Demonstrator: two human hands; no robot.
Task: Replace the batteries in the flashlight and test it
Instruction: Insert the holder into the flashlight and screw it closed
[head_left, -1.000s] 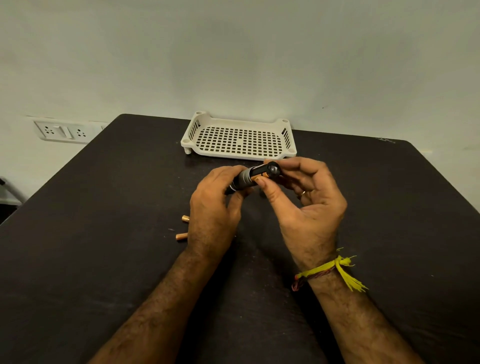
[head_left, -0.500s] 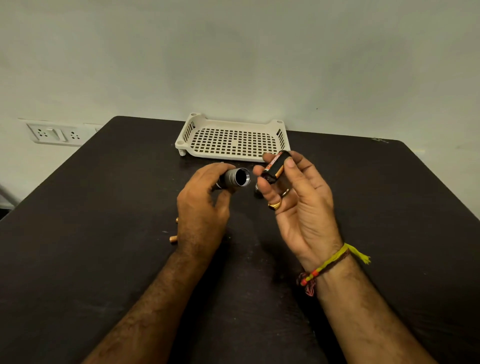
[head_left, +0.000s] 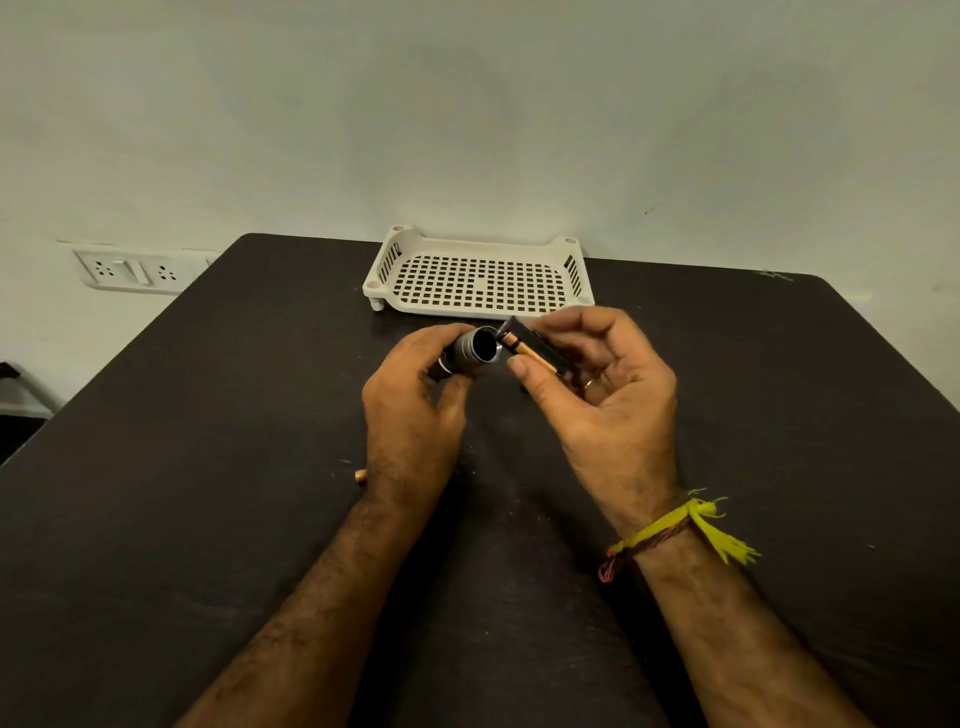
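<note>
The left hand (head_left: 413, 410) is wrapped around the flashlight (head_left: 470, 353) and holds it above the dark table (head_left: 208, 467), with its open end turned toward 3 o'clock. The right hand (head_left: 597, 384) is pinched on the battery holder (head_left: 535, 351), a black carrier in which a copper-coloured battery shows, and its near tip sits just beside the rim of the open tube, at about 2 o'clock from it. Both hands are closed firmly on what they carry; neither is free.

The step in hand seems to be bringing the holder to the mouth of the tube. Several things could go wrong here. The holder is tilted against the axis of the tube, so if it is pushed now it may catch on the rim and jam. A battery may slip out of the open side of the carrier, because only the fingertips guard it. I cannot tell from this view which end of the holder faces the tube, so a reversed direction is possible, and then the light would fail the test.

One loose battery (head_left: 360, 474) lies on the table at 9 o'clock from the left wrist, partly hidden; old and new cells could be confused. The white basket (head_left: 480, 306) stands at 12 o'clock, near the wall.
</note>
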